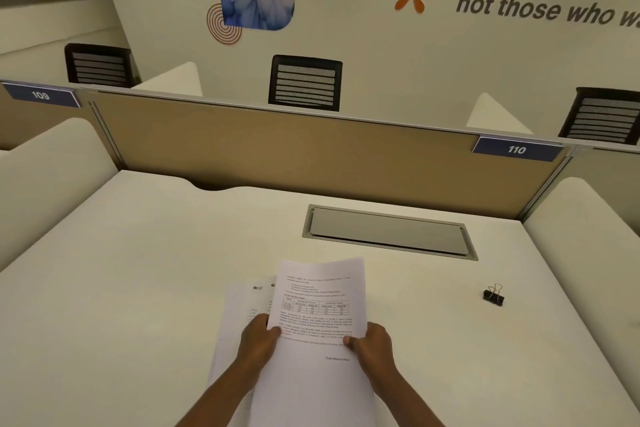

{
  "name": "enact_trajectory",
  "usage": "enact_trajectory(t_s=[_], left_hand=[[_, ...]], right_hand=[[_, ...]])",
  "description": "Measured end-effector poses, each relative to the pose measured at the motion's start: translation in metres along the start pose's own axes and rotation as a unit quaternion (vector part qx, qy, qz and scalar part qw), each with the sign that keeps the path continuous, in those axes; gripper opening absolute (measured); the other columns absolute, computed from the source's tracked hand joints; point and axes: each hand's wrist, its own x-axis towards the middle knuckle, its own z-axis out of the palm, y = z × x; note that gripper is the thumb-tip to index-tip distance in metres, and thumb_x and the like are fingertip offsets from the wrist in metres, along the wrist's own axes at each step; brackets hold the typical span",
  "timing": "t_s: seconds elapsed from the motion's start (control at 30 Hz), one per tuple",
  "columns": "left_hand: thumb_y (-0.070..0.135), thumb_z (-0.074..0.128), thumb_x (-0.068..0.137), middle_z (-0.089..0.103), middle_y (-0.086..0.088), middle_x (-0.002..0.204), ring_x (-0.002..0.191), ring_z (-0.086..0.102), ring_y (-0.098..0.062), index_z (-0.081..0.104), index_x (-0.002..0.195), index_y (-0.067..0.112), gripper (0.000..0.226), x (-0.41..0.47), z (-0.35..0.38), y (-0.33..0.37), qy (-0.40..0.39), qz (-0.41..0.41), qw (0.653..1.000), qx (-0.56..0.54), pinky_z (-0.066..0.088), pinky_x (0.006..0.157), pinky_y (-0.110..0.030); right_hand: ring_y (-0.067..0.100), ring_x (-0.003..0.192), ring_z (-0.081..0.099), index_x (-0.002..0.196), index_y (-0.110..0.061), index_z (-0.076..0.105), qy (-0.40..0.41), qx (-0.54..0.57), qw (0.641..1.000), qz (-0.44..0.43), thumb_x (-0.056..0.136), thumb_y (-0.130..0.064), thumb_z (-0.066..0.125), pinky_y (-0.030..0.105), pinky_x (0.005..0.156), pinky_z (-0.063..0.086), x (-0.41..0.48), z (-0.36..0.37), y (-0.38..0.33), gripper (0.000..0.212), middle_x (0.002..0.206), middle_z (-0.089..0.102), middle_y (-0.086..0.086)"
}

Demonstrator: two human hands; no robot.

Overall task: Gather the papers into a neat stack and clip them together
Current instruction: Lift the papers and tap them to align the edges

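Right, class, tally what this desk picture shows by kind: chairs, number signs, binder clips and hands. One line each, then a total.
Black chairs: 3
Blue number signs: 2
Binder clip: 1
Hands, left and right, both holding the papers: 2
Total: 8

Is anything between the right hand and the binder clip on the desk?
Nothing visible. Only bare desk lies between the right hand, which grips the papers, and the binder clip to its right. The cable hatch sits farther back, off that path.
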Motion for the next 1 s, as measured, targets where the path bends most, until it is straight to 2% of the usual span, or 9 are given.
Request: enact_trajectory(t_s=[0.2, 0.3, 0.37, 0.43, 0.5, 0.63, 0.77, 0.87, 1.0], left_hand=[[0.021, 0.048, 0.094, 0.066, -0.005, 0.109, 0.097, 0.062, -0.022, 0.059, 0.103, 0.013, 0.017, 0.012, 0.001, -0.020, 0.044, 0.023, 0.982, 0.182, 0.052, 0.085, -0.033], [0.031, 0.048, 0.094, 0.058, -0.008, 0.123, 0.113, 0.052, -0.026, 0.056, 0.121, 0.016, 0.032, 0.012, 0.003, -0.022, 0.080, 0.021, 0.944, 0.320, 0.048, 0.093, -0.034], [0.036, 0.048, 0.094, 0.050, -0.007, 0.130, 0.119, 0.045, -0.028, 0.053, 0.128, 0.022, 0.037, 0.009, 0.004, -0.021, 0.099, 0.001, 0.925, 0.367, 0.043, 0.096, -0.037], [0.035, 0.048, 0.094, 0.046, -0.007, 0.133, 0.123, 0.040, -0.029, 0.052, 0.129, 0.024, 0.037, 0.010, 0.005, -0.022, 0.099, -0.018, 0.928, 0.358, 0.040, 0.098, -0.040], [0.033, 0.047, 0.094, 0.045, -0.006, 0.134, 0.124, 0.039, -0.028, 0.051, 0.129, 0.023, 0.036, 0.013, 0.006, -0.023, 0.095, -0.024, 0.935, 0.341, 0.042, 0.097, -0.041], [0.030, 0.047, 0.095, 0.046, -0.007, 0.131, 0.122, 0.042, -0.027, 0.050, 0.130, 0.020, 0.037, 0.018, 0.001, -0.025, 0.097, -0.025, 0.948, 0.302, 0.047, 0.093, -0.036], [0.026, 0.049, 0.095, 0.047, -0.010, 0.128, 0.117, 0.050, -0.027, 0.049, 0.133, 0.013, 0.040, 0.022, -0.003, -0.032, 0.092, -0.012, 0.965, 0.244, 0.048, 0.094, -0.035], [0.020, 0.049, 0.095, 0.048, -0.012, 0.121, 0.104, 0.059, -0.027, 0.050, 0.129, 0.008, 0.036, 0.023, -0.007, -0.033, 0.090, -0.009, 0.978, 0.187, 0.049, 0.089, -0.033], [0.017, 0.050, 0.091, 0.051, -0.012, 0.113, 0.098, 0.058, -0.029, 0.056, 0.120, 0.008, 0.031, 0.025, -0.009, -0.039, 0.088, -0.009, 0.985, 0.148, 0.051, 0.089, -0.038]], right_hand=[[0.019, 0.086, 0.068, 0.096, -0.017, 0.067, 0.011, -0.067, 0.998, 0.018, 0.075, -0.017, 0.063, 0.040, 0.080, 0.059, 0.004, 0.021, 0.007, 0.022, 0.096, 0.071, -0.002], [0.018, 0.086, 0.066, 0.090, -0.020, 0.065, 0.024, -0.110, 0.993, 0.021, 0.070, -0.028, 0.063, 0.042, 0.079, 0.059, 0.022, 0.031, 0.025, 0.023, 0.099, 0.069, 0.000], [0.020, 0.095, 0.063, 0.093, -0.019, 0.063, 0.042, -0.137, 0.989, 0.026, 0.074, -0.028, 0.065, 0.041, 0.083, 0.055, 0.011, 0.036, 0.008, 0.022, 0.104, 0.064, -0.001], [0.023, 0.110, 0.051, 0.102, -0.015, 0.061, 0.051, -0.184, 0.981, 0.036, 0.082, -0.024, 0.063, 0.039, 0.086, 0.045, 0.005, 0.039, -0.003, 0.022, 0.110, 0.055, 0.000], [0.026, 0.114, 0.047, 0.105, -0.012, 0.061, 0.050, -0.191, 0.980, 0.032, 0.084, -0.021, 0.060, 0.041, 0.089, 0.046, 0.004, 0.044, -0.006, 0.023, 0.114, 0.054, 0.003], [0.030, 0.107, 0.054, 0.104, -0.010, 0.063, 0.041, -0.183, 0.982, 0.027, 0.080, -0.021, 0.060, 0.043, 0.092, 0.050, 0.009, 0.052, -0.001, 0.026, 0.112, 0.061, 0.009], [0.026, 0.095, 0.062, 0.099, -0.009, 0.065, 0.038, -0.149, 0.988, 0.021, 0.076, -0.018, 0.060, 0.038, 0.083, 0.055, 0.010, 0.054, -0.005, 0.025, 0.105, 0.065, 0.008], [0.022, 0.089, 0.064, 0.097, -0.009, 0.065, 0.028, -0.114, 0.993, 0.021, 0.080, -0.009, 0.059, 0.031, 0.076, 0.054, 0.007, 0.055, -0.010, 0.018, 0.100, 0.068, 0.005], [0.021, 0.091, 0.065, 0.098, -0.012, 0.065, 0.024, -0.094, 0.995, 0.009, 0.080, -0.008, 0.061, 0.034, 0.080, 0.055, 0.006, 0.057, -0.012, 0.019, 0.102, 0.070, 0.004]])
